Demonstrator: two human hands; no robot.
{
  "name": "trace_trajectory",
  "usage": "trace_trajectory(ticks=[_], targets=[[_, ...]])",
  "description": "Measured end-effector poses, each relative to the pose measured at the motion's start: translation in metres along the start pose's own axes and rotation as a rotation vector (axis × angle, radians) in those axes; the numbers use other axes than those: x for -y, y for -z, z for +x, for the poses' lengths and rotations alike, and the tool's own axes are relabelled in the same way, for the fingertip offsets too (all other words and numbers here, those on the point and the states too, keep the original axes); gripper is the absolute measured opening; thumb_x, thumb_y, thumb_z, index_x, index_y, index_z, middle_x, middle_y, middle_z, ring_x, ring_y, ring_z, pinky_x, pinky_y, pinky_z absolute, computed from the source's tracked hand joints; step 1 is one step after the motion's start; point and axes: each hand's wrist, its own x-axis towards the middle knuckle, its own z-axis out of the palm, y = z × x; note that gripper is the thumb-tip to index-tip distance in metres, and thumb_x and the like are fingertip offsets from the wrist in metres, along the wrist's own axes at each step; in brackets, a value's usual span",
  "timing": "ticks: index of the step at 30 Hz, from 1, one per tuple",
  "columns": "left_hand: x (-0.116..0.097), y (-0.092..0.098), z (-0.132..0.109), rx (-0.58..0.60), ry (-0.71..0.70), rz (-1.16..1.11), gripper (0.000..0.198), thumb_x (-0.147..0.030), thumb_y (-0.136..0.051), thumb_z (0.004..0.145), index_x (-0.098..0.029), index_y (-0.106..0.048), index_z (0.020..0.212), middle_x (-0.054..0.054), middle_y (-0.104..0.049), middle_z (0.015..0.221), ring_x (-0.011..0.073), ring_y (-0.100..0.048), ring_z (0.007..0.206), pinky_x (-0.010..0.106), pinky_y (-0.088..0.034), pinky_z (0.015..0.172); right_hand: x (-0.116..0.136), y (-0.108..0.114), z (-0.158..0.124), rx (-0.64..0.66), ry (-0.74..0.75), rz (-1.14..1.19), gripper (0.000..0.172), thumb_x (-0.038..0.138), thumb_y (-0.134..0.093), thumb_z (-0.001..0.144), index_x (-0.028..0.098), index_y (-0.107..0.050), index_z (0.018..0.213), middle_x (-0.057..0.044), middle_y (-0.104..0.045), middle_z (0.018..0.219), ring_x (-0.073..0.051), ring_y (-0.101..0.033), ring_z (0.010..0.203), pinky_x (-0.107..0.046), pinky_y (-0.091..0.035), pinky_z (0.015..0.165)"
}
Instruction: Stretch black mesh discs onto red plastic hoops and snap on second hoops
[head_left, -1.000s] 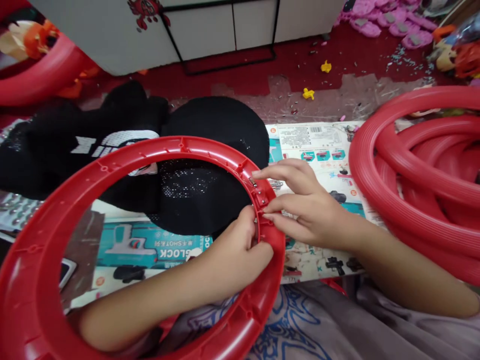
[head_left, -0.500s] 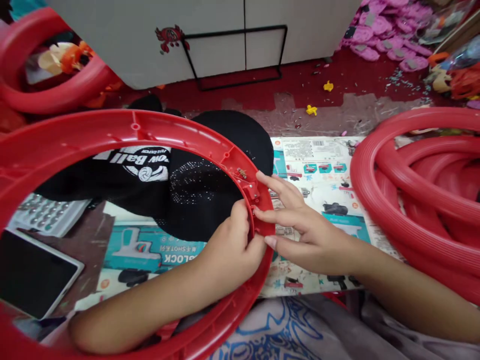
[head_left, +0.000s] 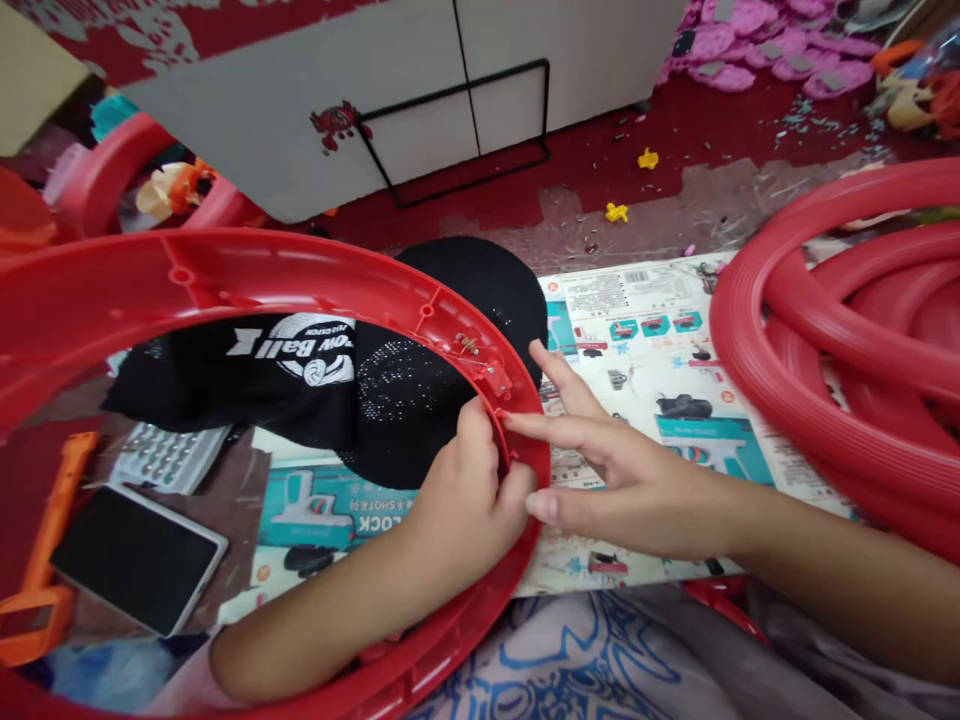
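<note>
A large red plastic ring (head_left: 322,275), hollow and ribbed inside like a half shell, is tilted in front of me. My left hand (head_left: 469,490) reaches through it and is closed around its right side. On the inner channel just above that hand sit a small red block (head_left: 493,381) with thin wires and a small metal spring-like part (head_left: 467,344). My right hand (head_left: 619,470) has its fingers spread. One fingertip touches the inside of the ring below the block, and the thumb rests at the rim. Behind the ring lies black fabric (head_left: 472,300) with white lettering.
Several ridged red rings (head_left: 757,370) are piled at the right. Printed cardboard (head_left: 630,370) covers the work surface. At the left lie a dark-screened device (head_left: 139,560), a calculator (head_left: 169,455) and an orange plastic piece (head_left: 56,530). A white cabinet (head_left: 420,100) stands behind.
The view has shifted left, showing more of the orange piece. My right hand's upper finger has lifted off the ring's rim. My left hand keeps its grip.
</note>
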Motion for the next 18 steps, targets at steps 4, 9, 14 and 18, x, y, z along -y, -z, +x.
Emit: trace_trajectory(ticks=[4, 9, 14, 18], targets=[[0.000, 0.001, 0.000, -0.004, -0.001, 0.048, 0.031, -0.021, -0.042, 0.076, -0.017, -0.034, 0.106, 0.008, -0.058, 0.090, 0.0210, -0.057, 0.075, 0.035, -0.045, 0.065, -0.002, -0.004, 0.000, -0.026, -0.004, 0.042, 0.057, 0.046, -0.064, 0.082, 0.029, -0.054, 0.135, -0.002, 0.016, 0.161, -0.031, 0.016, 0.145, -0.061, -0.005, 0.114], [0.001, -0.001, 0.000, -0.021, -0.004, 0.084, 0.029, -0.022, -0.041, 0.074, -0.018, -0.033, 0.102, 0.007, -0.058, 0.085, 0.0208, -0.056, 0.070, 0.032, -0.043, 0.060, 0.001, -0.004, 0.003, -0.042, -0.007, 0.056, 0.055, 0.051, -0.065, 0.079, 0.028, -0.059, 0.128, 0.000, 0.015, 0.161, -0.030, 0.016, 0.146, -0.058, -0.006, 0.116], [0.002, -0.004, -0.001, -0.025, 0.048, 0.137, 0.028, -0.024, -0.043, 0.072, -0.021, -0.031, 0.097, 0.004, -0.056, 0.077, 0.0225, -0.057, 0.066, 0.032, -0.041, 0.056, 0.008, -0.003, 0.002, -0.018, -0.011, -0.014, 0.053, 0.049, -0.069, 0.075, 0.025, -0.064, 0.122, 0.001, 0.015, 0.161, -0.034, 0.016, 0.146, -0.060, -0.004, 0.115], [0.002, -0.005, -0.002, -0.020, 0.053, 0.121, 0.034, -0.027, -0.044, 0.075, -0.019, -0.030, 0.104, 0.004, -0.056, 0.076, 0.0266, -0.061, 0.075, 0.038, -0.045, 0.065, 0.007, -0.006, 0.000, -0.029, 0.029, 0.013, 0.052, 0.046, -0.071, 0.073, 0.025, -0.065, 0.120, 0.001, 0.013, 0.161, -0.036, 0.013, 0.146, -0.061, -0.008, 0.115]])
